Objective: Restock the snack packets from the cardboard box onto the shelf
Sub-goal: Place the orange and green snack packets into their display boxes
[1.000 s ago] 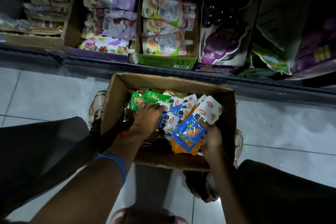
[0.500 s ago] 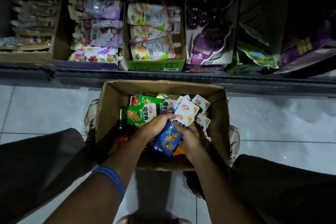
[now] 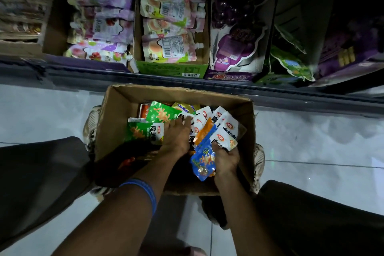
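The right hand (image 3: 225,159) grips a bunch of packets (image 3: 207,147), blue, orange and white, just over the box (image 3: 116,122). The left hand (image 3: 176,135) lies flat, fingers out, on the green and white packets inside the box. The box sits on the floor (image 3: 41,114) before the shelf (image 3: 83,77), which holds pouches (image 3: 168,27).

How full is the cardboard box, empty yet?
Not empty. The cardboard box holds many loose snack packets; the left hand rests on them, the right hand grips a bunch. Depth: cannot tell.
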Demonstrator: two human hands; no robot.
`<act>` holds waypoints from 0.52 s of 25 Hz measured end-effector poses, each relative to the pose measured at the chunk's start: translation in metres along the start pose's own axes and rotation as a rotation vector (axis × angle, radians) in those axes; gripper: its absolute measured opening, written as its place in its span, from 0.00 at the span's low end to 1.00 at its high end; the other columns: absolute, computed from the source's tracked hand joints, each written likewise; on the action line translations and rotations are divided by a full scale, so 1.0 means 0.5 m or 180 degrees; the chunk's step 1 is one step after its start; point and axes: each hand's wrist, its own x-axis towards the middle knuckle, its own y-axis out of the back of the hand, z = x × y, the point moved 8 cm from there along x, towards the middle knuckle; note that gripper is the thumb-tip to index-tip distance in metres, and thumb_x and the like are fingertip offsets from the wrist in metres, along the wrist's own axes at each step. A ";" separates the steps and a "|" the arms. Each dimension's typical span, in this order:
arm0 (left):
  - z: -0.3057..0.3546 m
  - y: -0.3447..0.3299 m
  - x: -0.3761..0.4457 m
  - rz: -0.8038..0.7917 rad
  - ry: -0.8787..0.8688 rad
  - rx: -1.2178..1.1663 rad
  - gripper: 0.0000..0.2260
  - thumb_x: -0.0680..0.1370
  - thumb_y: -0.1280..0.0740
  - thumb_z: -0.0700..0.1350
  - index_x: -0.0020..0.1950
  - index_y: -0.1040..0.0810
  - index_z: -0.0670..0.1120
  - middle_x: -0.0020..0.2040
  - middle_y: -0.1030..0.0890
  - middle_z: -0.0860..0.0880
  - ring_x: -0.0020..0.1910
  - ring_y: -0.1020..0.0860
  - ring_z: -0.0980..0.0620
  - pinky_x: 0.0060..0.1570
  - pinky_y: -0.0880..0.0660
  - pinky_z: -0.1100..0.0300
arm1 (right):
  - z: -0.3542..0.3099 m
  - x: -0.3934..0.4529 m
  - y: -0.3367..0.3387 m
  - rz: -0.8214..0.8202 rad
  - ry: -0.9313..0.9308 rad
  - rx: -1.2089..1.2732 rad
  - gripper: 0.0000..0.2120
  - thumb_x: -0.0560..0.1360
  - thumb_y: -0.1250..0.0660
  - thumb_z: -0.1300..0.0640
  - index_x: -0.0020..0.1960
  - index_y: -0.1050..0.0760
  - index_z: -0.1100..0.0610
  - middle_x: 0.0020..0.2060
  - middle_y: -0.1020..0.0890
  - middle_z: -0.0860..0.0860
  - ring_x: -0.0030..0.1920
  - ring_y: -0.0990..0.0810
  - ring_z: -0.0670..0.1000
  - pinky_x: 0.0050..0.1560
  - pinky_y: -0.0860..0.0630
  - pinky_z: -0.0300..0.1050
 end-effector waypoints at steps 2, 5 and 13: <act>-0.007 0.002 0.013 -0.0156 -0.0054 0.0165 0.26 0.72 0.26 0.45 0.68 0.28 0.46 0.63 0.23 0.43 0.63 0.26 0.44 0.62 0.32 0.53 | 0.000 0.000 -0.003 -0.0034 -0.0044 -0.0009 0.17 0.73 0.31 0.71 0.60 0.24 0.61 0.56 0.18 0.60 0.55 0.19 0.61 0.56 0.22 0.58; -0.030 -0.024 0.002 -0.0631 -0.0099 -0.0581 0.26 0.72 0.25 0.48 0.67 0.25 0.44 0.63 0.22 0.43 0.62 0.25 0.43 0.61 0.28 0.54 | -0.006 -0.006 -0.001 -0.0095 -0.0087 0.0054 0.17 0.72 0.32 0.72 0.60 0.24 0.60 0.55 0.18 0.60 0.51 0.18 0.60 0.49 0.20 0.52; -0.043 0.086 -0.063 -0.0894 0.0678 -0.3962 0.10 0.78 0.29 0.44 0.58 0.22 0.50 0.55 0.16 0.51 0.50 0.17 0.54 0.58 0.23 0.54 | -0.035 -0.069 -0.068 -0.1394 -0.0371 0.0715 0.21 0.70 0.30 0.67 0.63 0.25 0.61 0.54 0.17 0.59 0.53 0.18 0.61 0.53 0.21 0.56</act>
